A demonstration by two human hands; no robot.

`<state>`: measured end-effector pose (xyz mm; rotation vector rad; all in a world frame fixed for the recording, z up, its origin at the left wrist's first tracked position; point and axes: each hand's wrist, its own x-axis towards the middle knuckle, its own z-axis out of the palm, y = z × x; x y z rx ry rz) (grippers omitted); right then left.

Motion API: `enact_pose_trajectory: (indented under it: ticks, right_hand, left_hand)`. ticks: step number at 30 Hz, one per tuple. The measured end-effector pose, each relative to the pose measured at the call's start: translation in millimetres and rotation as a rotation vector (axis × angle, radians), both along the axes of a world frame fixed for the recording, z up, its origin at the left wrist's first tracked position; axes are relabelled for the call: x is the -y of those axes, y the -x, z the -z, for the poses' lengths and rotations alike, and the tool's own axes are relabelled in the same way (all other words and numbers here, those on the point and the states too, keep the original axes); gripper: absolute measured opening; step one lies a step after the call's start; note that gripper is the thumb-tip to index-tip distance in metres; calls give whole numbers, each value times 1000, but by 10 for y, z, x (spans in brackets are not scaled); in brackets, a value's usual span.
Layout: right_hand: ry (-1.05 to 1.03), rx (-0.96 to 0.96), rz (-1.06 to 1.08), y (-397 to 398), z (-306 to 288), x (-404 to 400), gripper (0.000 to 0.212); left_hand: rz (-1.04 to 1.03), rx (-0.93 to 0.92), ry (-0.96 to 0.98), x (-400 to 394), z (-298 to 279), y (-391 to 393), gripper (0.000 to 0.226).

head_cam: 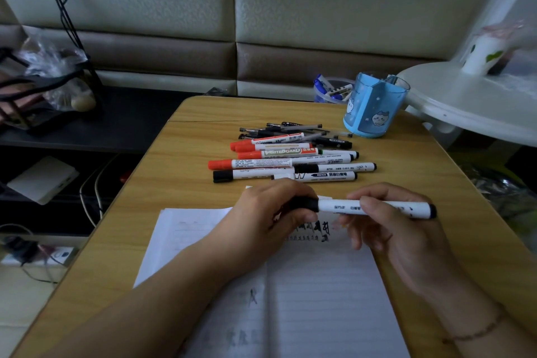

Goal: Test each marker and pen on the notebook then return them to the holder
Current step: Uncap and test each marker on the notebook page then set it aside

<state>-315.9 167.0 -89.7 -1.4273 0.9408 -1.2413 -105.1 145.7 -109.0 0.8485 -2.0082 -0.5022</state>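
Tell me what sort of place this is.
Probably a home living room, not an office: a small wooden table stands before a padded sofa back, with a cartoon-cat pen holder on it and a power strip and cables on the floor.

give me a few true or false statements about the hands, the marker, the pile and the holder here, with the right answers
1. Both hands hold one marker: the left hand grips its black cap end, and the right hand pinches the white barrel of the marker. True.
2. The marker is held over the open notebook. True.
3. The blue holder lies tipped over on its side. False: it stands upright at the far right of the wooden table.
4. The pile of markers and pens sits inside the holder. False: it lies loose on the table, left of the holder.
5. The notebook pages are blank. False: dark ink marks show near the hands.
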Motion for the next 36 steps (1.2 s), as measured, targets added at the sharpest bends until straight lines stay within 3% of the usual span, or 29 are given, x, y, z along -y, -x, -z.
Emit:
enact_pose_trajectory:
  ticks: [7, 16, 21, 24, 29, 32, 34, 36]
  right_hand:
    - [8, 21, -6, -72, -45, -53, 45]
    - [44, -1, -32, -82, -44, -69, 41]
    - [156, -24, -15, -68, -13, -61, 22]
    - [173, -76, -59, -15, -58, -33, 28]
    - [54, 142, -9, 321, -171, 99, 38]
    - [-75, 312, -13, 593, -250, 169, 43]
    - [-129, 352, 61, 683, -277, 198, 49]
    - [-138, 127, 328, 704, -224, 228, 18]
  left_hand:
    - [-20, -12, 88, -18, -37, 12, 20]
    - [-18, -23, 56, -35, -52, 28, 21]
    - [-4, -14, 35, -26, -68, 31, 23]
    - [-42, -33, 77, -19, -74, 46, 22]
    - [-212, 70, -3, 28, 15, -1, 46]
    - [-396, 203, 1, 68, 77, -34, 39]
    - [-464, 278, -26, 80, 98, -33, 33]
    - [-500, 328, -67, 80, 106, -25, 33]
